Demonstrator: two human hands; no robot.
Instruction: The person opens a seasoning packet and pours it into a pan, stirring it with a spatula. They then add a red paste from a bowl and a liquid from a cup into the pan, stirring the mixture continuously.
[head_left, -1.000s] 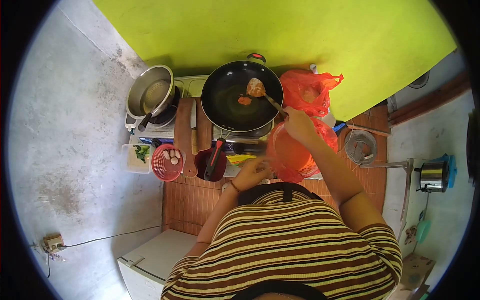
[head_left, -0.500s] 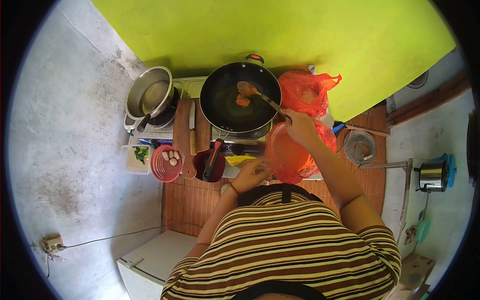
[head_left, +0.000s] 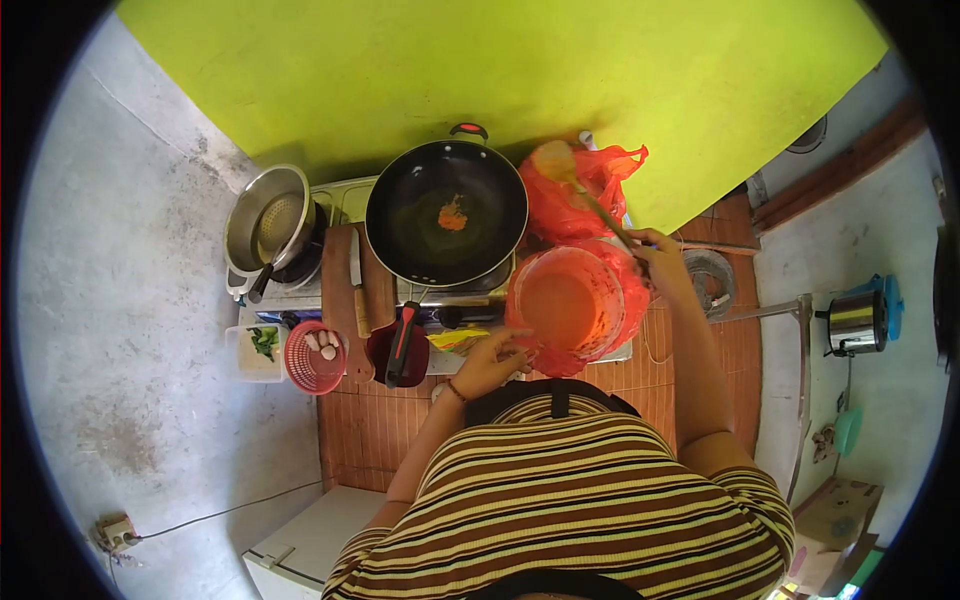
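My right hand [head_left: 657, 262] grips the handle of a wooden spoon [head_left: 600, 212], its orange-stained head raised over a red plastic bag [head_left: 580, 190] to the right of the wok. A small clump of orange paste [head_left: 452, 214] lies in the oil of the black wok [head_left: 400, 210] on the stove. Near me, a round tub [head_left: 530, 272] with orange-red residue sits in another red plastic bag [head_left: 632, 315]. My left hand [head_left: 487, 364] is at this bag's left edge, fingers closed on the plastic.
A knife [head_left: 360, 300] lies on a wooden board [head_left: 340, 265] left of the wok. Beyond it stands a metal pot [head_left: 240, 235]. A pink basket [head_left: 303, 372] holds pale bulbs beside a white container [head_left: 250, 365] with greens. The wok's handle [head_left: 403, 345] points toward me.
The spoon has lifted out of the wok and moved right, leaving orange paste in the oil. My right hand has moved right. My left hand stays at the bag's edge. The view has shifted.
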